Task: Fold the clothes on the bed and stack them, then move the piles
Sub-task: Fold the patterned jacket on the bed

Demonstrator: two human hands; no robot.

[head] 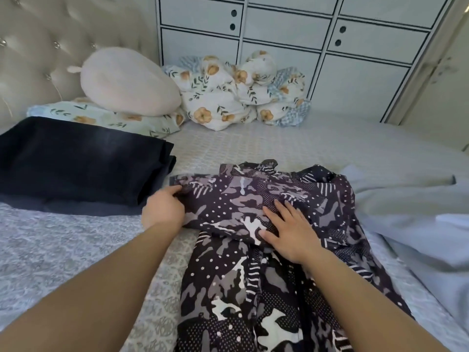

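1. On the bed, I have a dark patterned garment of camouflage patches, dots and stripes spread from the near edge up toward the middle of the mattress, its upper part folded across itself.
2. My left hand grips the left end of that folded-over band, fingers curled round the cloth edge.
3. My right hand lies flat on the same garment, fingers straight and spread, pressing the fabric down; the two hands are apart, one at each side of the fold.
4. A folded pile of dark navy clothes sits by the bed's left edge, just beside the left hand and the garment's left end.
5. A pale blue-grey sheet lies rumpled along the right edge.
6. At the head of the bed, a round cream plush cushion rests on a floral pillow, next to a bunched floral duvet.
7. A tufted beige headboard stands at the far left corner, and a white wardrobe with black-lined panels rises behind the bedding.
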